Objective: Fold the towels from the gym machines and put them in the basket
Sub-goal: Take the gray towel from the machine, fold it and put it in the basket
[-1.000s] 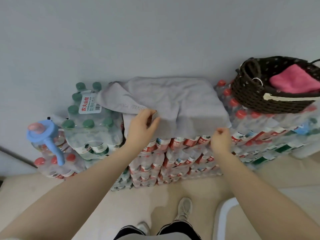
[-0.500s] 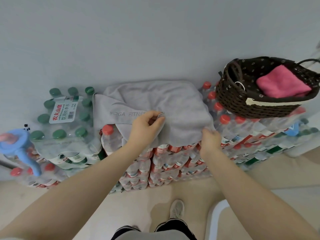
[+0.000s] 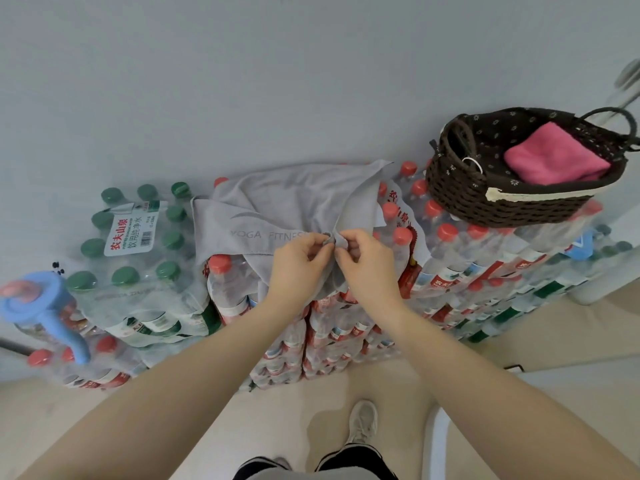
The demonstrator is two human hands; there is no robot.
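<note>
stacked shrink-wrapped water bottle packs (image 3: 349,327) against a pale wall serve as my folding surface. my left hand (image 3: 299,263) and right hand (image 3: 367,263) sit together at the stack's front edge, each pinching a corner of the grey towel (image 3: 291,206). i'd match those corners squarely, then smooth the fold flat before lifting it to the basket (image 3: 485,202) on the stack's right end, where a pink towel (image 3: 554,155) lies.

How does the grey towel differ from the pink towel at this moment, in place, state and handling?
The grey towel lies half-folded on the packs of bottled water; the pink towel sits folded inside the basket. The left hand and right hand pinch the grey towel's corners together; nothing touches the pink one. The grey towel bears printed lettering; the pink shows none. Both are soft cloth towels.
</note>
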